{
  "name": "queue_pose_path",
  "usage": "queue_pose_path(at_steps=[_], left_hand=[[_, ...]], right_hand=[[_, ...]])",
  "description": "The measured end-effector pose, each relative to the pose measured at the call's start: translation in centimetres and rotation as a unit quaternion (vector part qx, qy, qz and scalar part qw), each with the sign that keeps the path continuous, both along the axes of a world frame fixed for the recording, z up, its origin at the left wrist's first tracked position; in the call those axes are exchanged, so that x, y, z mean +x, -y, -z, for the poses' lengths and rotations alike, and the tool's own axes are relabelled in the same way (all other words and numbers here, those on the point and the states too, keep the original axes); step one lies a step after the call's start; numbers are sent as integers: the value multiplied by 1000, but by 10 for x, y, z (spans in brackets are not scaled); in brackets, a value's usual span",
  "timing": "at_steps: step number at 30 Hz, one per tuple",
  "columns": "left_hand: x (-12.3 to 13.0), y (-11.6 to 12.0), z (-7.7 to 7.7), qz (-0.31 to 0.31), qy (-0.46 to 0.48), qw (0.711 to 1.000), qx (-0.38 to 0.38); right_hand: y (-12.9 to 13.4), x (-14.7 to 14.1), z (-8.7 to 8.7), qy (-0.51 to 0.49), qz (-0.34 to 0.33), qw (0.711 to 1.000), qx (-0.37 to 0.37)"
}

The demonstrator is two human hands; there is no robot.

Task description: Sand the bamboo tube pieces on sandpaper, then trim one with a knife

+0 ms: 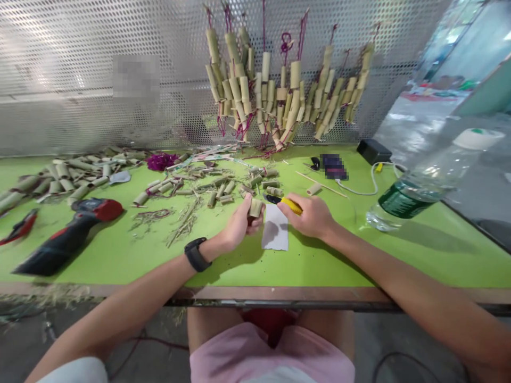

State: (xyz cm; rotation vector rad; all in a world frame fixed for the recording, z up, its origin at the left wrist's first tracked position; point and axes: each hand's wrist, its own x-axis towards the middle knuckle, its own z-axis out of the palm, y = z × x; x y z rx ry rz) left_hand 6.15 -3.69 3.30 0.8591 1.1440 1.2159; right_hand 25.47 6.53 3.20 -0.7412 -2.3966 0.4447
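Observation:
My left hand [241, 222] is closed around a short bamboo tube [256, 207], thumb along its side. A yellow utility knife [292, 206] is gripped in my right hand [311, 215], its dark front end pointing left close to the tube. Whether the blade touches the bamboo I cannot tell. Under and between the hands lies a small white paper [276, 236] on the green tabletop [339, 266]. Just beyond my hands are several cut bamboo pieces [273, 191] among shavings.
Strung bamboo pieces [239, 80] hang on the perforated metal panel [167, 117]. At left lie a cordless power tool [72, 234], red-handled pliers [19, 226] and a bamboo pile [59, 175]. Purple string [162, 161] is bundled behind. A water bottle [415, 194] and a cabled phone [334, 167] sit right.

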Motion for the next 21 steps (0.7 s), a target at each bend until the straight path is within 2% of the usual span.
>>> queue_pose_path(at_steps=[8,17,19,21], left_hand=[[-1,-2,4,-19,1,1000,7],[-8,-2,16,5,-145,983,116],[-8,1,15,6,-167,980,110],[-4,6,12,20,-185,977,105]], right_hand=[[12,2,-1,39,-64,997,-21],[15,0,2,56,-86,995,-20],[7,1,5,59,-76,995,-11],[-6,4,6,66,-32,997,-28]])
